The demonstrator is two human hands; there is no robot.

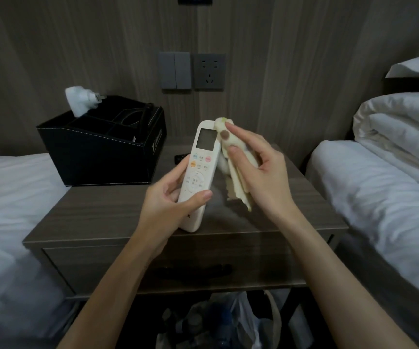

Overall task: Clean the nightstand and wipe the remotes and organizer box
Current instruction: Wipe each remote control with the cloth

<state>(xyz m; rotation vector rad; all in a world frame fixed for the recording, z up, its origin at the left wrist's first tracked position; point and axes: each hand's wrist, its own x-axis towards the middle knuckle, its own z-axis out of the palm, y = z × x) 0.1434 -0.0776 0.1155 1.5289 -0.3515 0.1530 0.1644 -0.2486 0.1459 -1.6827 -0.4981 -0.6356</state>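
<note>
While left hand [168,205] grips the white remote [198,172] and right hand [256,170] pinches the cloth [233,157], I'd wipe its edge top-down, firm pressure.

A white plug adapter [81,100] is seen at the upper left of the frame, with a black cable [143,122] just to its right. Grey wall switches [174,70] and a grey socket [209,71] are mounted side by side at upper centre. White bedding [379,187] is piled at the right, and a white sheet [6,197] is spread at the left. Plastic bags [231,323] are seen at the bottom centre.
</note>
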